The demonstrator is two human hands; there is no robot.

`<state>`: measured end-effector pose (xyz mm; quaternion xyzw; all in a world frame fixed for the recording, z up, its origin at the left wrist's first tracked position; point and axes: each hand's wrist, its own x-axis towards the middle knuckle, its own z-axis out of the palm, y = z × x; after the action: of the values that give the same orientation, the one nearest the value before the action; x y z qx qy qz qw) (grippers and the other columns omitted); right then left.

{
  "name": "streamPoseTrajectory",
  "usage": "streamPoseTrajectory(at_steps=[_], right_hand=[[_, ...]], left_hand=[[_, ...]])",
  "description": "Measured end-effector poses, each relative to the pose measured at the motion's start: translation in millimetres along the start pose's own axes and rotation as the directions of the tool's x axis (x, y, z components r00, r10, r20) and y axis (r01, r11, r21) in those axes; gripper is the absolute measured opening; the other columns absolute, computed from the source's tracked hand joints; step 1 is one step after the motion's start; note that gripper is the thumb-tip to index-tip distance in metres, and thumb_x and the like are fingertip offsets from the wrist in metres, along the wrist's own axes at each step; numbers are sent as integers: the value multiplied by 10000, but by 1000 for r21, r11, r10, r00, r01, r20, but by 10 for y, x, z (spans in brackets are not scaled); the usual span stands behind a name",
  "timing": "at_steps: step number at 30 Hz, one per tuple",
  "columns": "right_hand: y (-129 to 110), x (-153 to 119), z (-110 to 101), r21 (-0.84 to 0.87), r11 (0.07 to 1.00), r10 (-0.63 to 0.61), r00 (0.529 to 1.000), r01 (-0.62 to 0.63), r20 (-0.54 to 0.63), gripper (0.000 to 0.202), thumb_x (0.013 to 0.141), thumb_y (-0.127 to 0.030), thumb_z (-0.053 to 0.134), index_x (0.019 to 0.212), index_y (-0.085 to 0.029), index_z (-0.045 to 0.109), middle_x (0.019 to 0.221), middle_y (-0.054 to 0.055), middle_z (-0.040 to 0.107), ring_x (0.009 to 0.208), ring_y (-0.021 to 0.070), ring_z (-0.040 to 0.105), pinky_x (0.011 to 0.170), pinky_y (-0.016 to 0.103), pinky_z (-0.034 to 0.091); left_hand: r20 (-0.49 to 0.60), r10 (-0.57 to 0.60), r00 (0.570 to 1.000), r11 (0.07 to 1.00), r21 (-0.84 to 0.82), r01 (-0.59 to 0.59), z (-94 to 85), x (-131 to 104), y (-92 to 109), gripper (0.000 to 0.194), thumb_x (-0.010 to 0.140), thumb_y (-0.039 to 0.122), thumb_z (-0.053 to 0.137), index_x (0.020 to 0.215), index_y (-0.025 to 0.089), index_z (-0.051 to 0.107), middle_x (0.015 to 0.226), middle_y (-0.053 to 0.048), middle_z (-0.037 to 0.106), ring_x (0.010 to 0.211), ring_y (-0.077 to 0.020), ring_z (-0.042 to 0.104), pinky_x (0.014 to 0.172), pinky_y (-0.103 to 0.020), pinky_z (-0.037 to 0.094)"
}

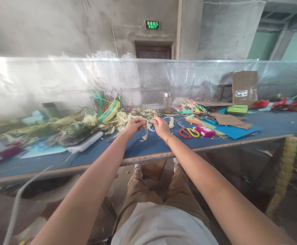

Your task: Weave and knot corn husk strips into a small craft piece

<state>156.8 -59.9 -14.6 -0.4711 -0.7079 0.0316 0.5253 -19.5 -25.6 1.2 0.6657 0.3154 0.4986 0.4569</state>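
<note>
Over the blue tabletop [135,147] both of my hands are held close together, with a small gap between the fingertips. My left hand [135,126] is closed in a pinch on a pale cream strip [145,133], which looks like crepe paper and hangs down from the fingers. My right hand [161,127], with a gold bracelet at its wrist, is also pinched, right beside the strip. What lies between its fingertips is too small to make out. Behind my left hand is a loose bunch of cream crepe paper [122,119]. A curled cream piece [171,122] lies past my right hand.
Right of my hands lie red-and-yellow-handled scissors [193,132], a magenta box [205,131] and blue card [236,130]. A clear bottle [167,103] stands behind. Colourful stems [105,107] and a white glue-gun-like device with a cord [86,143] are left. A perforated screen [148,78] backs the table.
</note>
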Motion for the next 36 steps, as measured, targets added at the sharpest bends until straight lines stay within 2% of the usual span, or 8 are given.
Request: streamPoseTrajectory(at_steps=[6, 10, 13, 17, 21, 26, 32, 36], right_hand=[[-41, -20, -48, -200, 979, -81, 969, 34, -233, 178, 841, -245, 518, 987, -187, 599, 950, 95, 643, 976, 234, 539, 927, 379, 358], [-107, -26, -39, -240, 963, -147, 985, 122, -92, 236, 872, -377, 529, 765, -195, 635, 755, 49, 656, 780, 183, 574, 790, 304, 407], [-133, -41, -11, -188, 974, -131, 991, 129, 2, 248, 850, -409, 568, 756, -205, 672, 763, 42, 685, 751, 171, 603, 732, 278, 421], [-113, -57, 19, -56, 998, -40, 998, 43, 43, 225, 803, -411, 626, 885, -212, 690, 880, 44, 714, 801, 171, 642, 748, 278, 450], [-53, -33, 64, 30, 996, 85, 992, -88, 95, 149, 765, -342, 654, 761, -194, 637, 810, 33, 698, 775, 170, 642, 728, 282, 463], [-23, -10, 133, 194, 952, 202, 963, -235, 176, 72, 865, -220, 471, 871, -193, 538, 751, 4, 656, 619, 122, 600, 631, 250, 451], [-89, -52, 85, -87, 995, 65, 990, -54, 126, 254, 923, -406, 422, 978, -197, 556, 828, 48, 655, 743, 172, 596, 652, 263, 401], [-103, -44, 25, -206, 978, 37, 991, -10, 130, 314, 955, -317, 347, 851, -201, 619, 853, 60, 673, 828, 180, 597, 689, 260, 379]], left_hand=[[-80, 18, 997, 999, -48, -22, 1, 13, -11, 344, 503, 302, 835, 729, 155, 622, 638, 11, 605, 502, -59, 481, 478, -202, 347], [-149, 85, 985, 996, 12, -84, -11, 35, -24, 327, 511, 302, 826, 700, 153, 606, 595, 25, 585, 465, -51, 442, 456, -200, 326], [-147, 147, 978, 986, 100, -133, -10, 49, -39, 300, 531, 310, 814, 685, 151, 612, 578, 22, 577, 490, -66, 466, 482, -211, 365], [-67, 212, 975, 964, 176, -197, 13, 55, -62, 269, 574, 319, 787, 715, 149, 633, 620, -1, 605, 560, -101, 529, 549, -242, 435], [-43, 261, 964, 942, 231, -244, 24, 70, -85, 249, 590, 315, 770, 720, 151, 634, 646, -9, 618, 575, -113, 542, 565, -255, 447], [-67, 327, 943, 898, 331, -288, -19, 116, -128, 262, 595, 327, 766, 737, 157, 627, 651, -9, 620, 594, -122, 551, 570, -251, 436], [-104, 371, 923, 869, 390, -305, -55, 146, -173, 237, 632, 305, 733, 803, 162, 652, 697, -21, 644, 648, -141, 585, 622, -271, 466], [-160, 363, 918, 869, 414, -271, -65, 139, -143, 195, 637, 284, 721, 785, 164, 676, 693, -22, 656, 642, -143, 586, 626, -272, 465]])
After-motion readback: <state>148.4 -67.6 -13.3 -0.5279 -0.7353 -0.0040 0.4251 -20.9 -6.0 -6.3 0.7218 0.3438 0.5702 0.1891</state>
